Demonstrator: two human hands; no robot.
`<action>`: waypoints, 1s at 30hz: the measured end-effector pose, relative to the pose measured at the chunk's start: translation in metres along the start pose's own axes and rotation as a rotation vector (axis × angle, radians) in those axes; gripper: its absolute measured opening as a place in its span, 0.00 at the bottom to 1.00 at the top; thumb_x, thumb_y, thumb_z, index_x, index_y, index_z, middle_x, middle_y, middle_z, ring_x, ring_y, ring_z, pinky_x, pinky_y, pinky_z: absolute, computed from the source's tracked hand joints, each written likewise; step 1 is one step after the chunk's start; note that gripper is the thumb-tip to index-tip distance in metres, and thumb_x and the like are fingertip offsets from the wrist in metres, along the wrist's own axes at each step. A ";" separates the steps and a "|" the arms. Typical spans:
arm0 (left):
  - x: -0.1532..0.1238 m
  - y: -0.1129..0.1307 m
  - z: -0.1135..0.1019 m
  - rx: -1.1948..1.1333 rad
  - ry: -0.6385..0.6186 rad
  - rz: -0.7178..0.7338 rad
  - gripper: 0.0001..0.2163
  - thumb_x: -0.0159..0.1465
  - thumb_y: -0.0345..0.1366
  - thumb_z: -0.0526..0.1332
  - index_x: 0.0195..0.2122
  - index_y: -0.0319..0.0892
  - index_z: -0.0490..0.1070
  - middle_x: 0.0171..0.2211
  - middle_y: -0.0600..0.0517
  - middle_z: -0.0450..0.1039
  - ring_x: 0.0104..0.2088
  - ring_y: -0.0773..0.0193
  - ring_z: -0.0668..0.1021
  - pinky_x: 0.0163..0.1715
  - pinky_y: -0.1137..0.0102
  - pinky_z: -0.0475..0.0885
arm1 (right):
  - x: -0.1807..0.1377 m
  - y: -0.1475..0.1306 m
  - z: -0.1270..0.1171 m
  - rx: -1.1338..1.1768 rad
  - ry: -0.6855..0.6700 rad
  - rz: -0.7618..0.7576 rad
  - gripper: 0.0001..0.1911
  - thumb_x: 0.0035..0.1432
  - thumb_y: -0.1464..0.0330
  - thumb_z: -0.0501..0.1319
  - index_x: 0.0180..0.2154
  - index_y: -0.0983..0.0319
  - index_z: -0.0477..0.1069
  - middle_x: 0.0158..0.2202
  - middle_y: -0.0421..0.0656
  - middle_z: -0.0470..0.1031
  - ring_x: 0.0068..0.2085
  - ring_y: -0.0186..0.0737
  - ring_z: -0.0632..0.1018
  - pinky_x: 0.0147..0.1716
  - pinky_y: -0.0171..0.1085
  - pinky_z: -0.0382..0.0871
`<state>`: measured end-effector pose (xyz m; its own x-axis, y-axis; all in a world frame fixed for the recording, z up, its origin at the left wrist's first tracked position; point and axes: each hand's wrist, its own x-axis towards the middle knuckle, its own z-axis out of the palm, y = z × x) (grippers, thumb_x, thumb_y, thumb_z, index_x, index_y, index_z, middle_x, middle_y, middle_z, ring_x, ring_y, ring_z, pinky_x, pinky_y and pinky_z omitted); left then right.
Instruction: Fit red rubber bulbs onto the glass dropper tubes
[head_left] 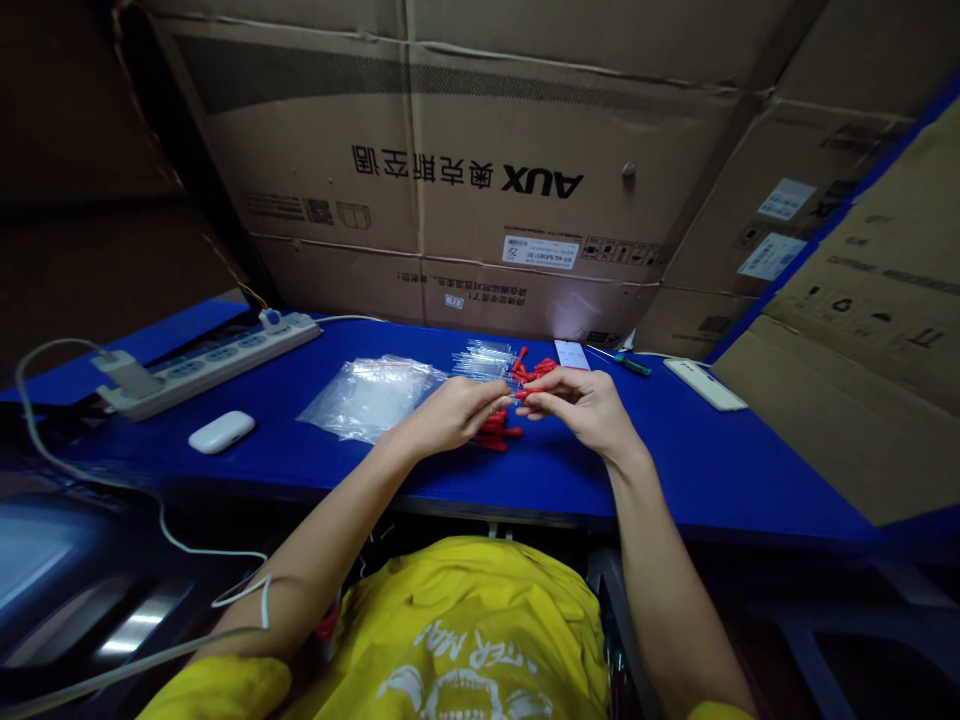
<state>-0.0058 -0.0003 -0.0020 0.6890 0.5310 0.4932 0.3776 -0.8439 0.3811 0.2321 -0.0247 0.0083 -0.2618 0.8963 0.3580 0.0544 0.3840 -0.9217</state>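
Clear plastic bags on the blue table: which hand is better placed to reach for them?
Left, probably: the left hand is just beside the clear plastic bags, while the right hand is farther off and pinches a red piece. What the left holds is unclear.

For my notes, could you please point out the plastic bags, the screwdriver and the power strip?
Plastic bags (pixel 369 402): head view, pile's middle.
Screwdriver (pixel 631 364): head view, green handle.
Power strip (pixel 217 356): head view, upper face.

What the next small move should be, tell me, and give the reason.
I'd probably hold the red piece steady in the right hand and line up the left hand with its left end: the right pinches it, and the left is closed just beside that end.
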 end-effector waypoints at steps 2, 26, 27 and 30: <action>0.000 0.000 0.000 0.000 -0.001 0.002 0.16 0.80 0.41 0.50 0.36 0.43 0.67 0.23 0.57 0.63 0.23 0.66 0.66 0.29 0.69 0.55 | 0.000 0.000 0.001 0.007 0.001 -0.004 0.17 0.55 0.55 0.78 0.36 0.60 0.83 0.31 0.44 0.86 0.34 0.47 0.89 0.39 0.46 0.89; -0.003 -0.023 0.004 0.422 -0.074 -0.233 0.11 0.77 0.34 0.54 0.49 0.42 0.77 0.45 0.43 0.80 0.42 0.53 0.82 0.41 0.64 0.71 | 0.010 0.018 0.027 -1.023 -0.007 0.090 0.09 0.73 0.63 0.62 0.49 0.55 0.80 0.36 0.44 0.86 0.41 0.50 0.85 0.43 0.39 0.71; -0.003 -0.024 0.005 0.431 -0.094 -0.236 0.12 0.77 0.34 0.53 0.48 0.42 0.77 0.45 0.43 0.80 0.42 0.53 0.81 0.41 0.64 0.71 | 0.010 0.017 0.031 -1.069 -0.017 0.100 0.09 0.73 0.62 0.62 0.49 0.54 0.80 0.38 0.45 0.86 0.44 0.51 0.85 0.44 0.40 0.71; -0.004 -0.025 0.008 0.429 -0.121 -0.246 0.11 0.77 0.35 0.54 0.47 0.42 0.76 0.44 0.43 0.79 0.41 0.55 0.81 0.40 0.65 0.71 | 0.009 0.015 0.041 -1.126 -0.050 0.126 0.10 0.73 0.63 0.61 0.50 0.53 0.80 0.46 0.47 0.87 0.49 0.54 0.85 0.44 0.41 0.71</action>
<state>-0.0133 0.0181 -0.0201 0.6047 0.7268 0.3258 0.7404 -0.6637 0.1064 0.1906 -0.0195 -0.0086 -0.2299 0.9424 0.2430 0.9123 0.2956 -0.2832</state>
